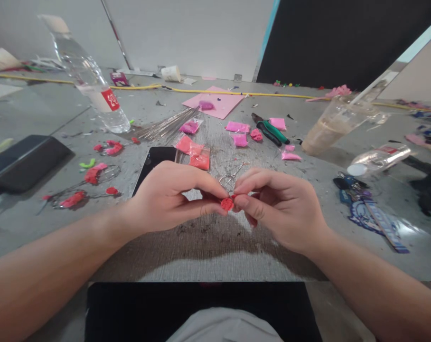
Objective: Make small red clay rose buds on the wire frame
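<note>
left hand (173, 197) + right hand (276, 206): both pinching red clay bead (227, 204) on wire (233, 176) | risk: over-squeeze likely deforms bead, bends wire

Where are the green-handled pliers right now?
Head view: green-handled pliers lie on the table's far right-of-centre, between two pink bead packets, left of the iced drink cup.

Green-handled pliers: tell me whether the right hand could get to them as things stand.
Probably yes: the green-handled pliers lie uncovered beyond the right hand, with only bare table between. That hand pinches the red piece, though.
</note>
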Demonstrator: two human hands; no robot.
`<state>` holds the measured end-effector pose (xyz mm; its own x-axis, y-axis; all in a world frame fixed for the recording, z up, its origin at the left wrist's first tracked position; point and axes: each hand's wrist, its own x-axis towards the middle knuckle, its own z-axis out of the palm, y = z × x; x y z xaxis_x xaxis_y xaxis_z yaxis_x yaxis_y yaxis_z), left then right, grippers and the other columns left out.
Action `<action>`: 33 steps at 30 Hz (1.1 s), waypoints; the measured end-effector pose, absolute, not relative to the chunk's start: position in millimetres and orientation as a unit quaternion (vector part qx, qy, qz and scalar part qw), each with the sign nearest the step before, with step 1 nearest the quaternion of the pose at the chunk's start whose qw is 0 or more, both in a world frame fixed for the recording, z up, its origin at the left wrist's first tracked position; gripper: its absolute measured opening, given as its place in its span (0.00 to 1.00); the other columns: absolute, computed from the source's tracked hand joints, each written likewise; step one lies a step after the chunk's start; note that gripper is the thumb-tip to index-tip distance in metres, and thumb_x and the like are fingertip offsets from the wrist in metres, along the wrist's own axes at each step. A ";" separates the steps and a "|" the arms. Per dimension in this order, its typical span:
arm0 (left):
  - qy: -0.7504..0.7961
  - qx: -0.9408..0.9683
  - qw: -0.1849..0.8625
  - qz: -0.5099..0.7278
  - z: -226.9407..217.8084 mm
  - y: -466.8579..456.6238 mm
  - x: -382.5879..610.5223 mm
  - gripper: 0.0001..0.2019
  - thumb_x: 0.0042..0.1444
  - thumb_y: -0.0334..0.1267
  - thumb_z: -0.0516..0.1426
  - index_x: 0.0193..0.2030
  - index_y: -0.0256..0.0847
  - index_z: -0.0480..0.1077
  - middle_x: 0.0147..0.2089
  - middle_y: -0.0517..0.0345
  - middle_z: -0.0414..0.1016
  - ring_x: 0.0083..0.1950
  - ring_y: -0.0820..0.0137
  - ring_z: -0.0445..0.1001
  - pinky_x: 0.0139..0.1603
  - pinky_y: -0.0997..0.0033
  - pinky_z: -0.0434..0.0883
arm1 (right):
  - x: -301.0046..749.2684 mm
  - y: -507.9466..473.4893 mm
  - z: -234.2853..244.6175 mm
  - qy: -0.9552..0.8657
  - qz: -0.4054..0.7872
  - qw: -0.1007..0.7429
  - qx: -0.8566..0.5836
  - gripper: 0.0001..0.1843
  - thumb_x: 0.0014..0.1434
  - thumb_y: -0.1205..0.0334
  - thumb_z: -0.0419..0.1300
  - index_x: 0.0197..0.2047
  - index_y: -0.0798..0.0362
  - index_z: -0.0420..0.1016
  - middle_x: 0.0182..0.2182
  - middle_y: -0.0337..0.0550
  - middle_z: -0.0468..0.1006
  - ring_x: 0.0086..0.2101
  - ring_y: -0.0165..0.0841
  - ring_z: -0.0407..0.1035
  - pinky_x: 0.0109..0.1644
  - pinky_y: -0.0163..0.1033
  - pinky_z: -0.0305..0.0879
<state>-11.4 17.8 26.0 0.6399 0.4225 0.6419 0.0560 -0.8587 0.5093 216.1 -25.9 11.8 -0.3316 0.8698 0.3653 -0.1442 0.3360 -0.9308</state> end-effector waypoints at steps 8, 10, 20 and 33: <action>0.143 0.878 0.230 0.395 25.6 17.3 -13.1 0.05 0.62 0.36 0.67 0.44 0.45 0.78 0.35 0.59 0.87 0.32 0.71 0.85 0.30 0.77 0.78 | 214.0 -27.9 15.1 -0.631 0.521 0.511 -0.263 0.05 0.61 0.72 0.70 0.39 0.52 0.83 0.35 0.41 0.79 0.28 0.26 0.74 0.24 0.30 0.78; 0.147 0.876 0.229 0.398 25.5 17.1 -12.6 0.05 0.62 0.36 0.67 0.44 0.45 0.78 0.35 0.59 0.87 0.32 0.72 0.84 0.30 0.78 0.78 | 213.5 -27.8 15.3 -0.631 0.523 0.514 -0.253 0.06 0.60 0.73 0.70 0.39 0.53 0.83 0.35 0.40 0.79 0.28 0.26 0.75 0.25 0.31 0.79; 0.151 0.872 0.224 0.409 24.4 16.6 -11.3 0.05 0.61 0.36 0.68 0.43 0.46 0.79 0.34 0.61 0.87 0.31 0.73 0.84 0.30 0.78 0.78 | 213.6 -27.7 17.3 -0.638 0.517 0.511 -0.255 0.04 0.61 0.72 0.70 0.38 0.54 0.83 0.35 0.41 0.80 0.28 0.25 0.75 0.26 0.30 0.79; 0.155 0.874 0.206 0.413 23.6 16.1 -11.8 0.05 0.61 0.37 0.68 0.43 0.46 0.78 0.34 0.62 0.86 0.30 0.75 0.83 0.32 0.80 0.77 | 213.2 -28.0 16.3 -0.641 0.514 0.503 -0.269 0.02 0.62 0.68 0.71 0.38 0.53 0.84 0.35 0.41 0.80 0.30 0.27 0.75 0.26 0.30 0.79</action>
<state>-11.8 16.1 23.6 0.6112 0.4409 0.6573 0.1006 -0.8670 0.4880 213.2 -28.0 16.3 -0.3486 0.8620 0.3680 -0.1717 0.3272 -0.9292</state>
